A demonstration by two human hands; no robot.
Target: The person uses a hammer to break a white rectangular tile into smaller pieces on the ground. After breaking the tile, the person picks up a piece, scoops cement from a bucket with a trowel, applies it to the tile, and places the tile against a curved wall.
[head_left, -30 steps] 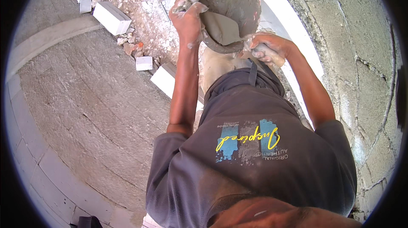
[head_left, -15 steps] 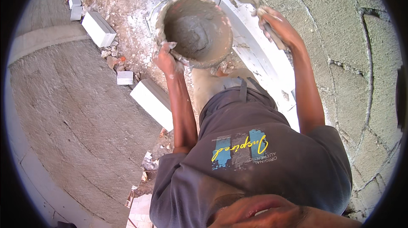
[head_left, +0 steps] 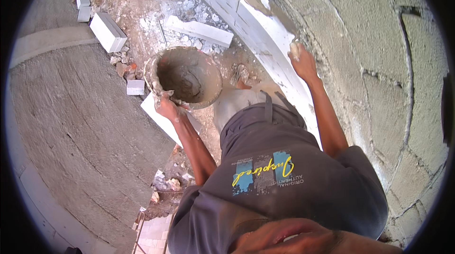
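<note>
My left hand (head_left: 168,108) grips the near left rim of a mortar-caked bucket (head_left: 212,79). Wet grey mortar (head_left: 186,83) lies in its bottom, and the mouth tilts up towards me. Over the top of a low wall of white blocks (head_left: 256,29), my right hand (head_left: 303,62) is closed. Half a second ago it held a trowel; now the fist hides most of the handle, and the blade is hard to tell from the mortar. A strip of grey mortar (head_left: 258,2) runs along the wall's top, just beyond that hand.
A rough plastered block wall (head_left: 350,64) rises close on the right. Left of the bucket lie a long white block (head_left: 108,32), a small block (head_left: 135,87) and rubble. A broken white slab (head_left: 201,31) rests on the dusty ground beyond it. Grey concrete paving (head_left: 90,126) spreads at left.
The bucket has moved left and nearer to me in my left hand. My right hand has come down and slightly left to the wall's top; the raised trowel blade no longer shows clearly.
</note>
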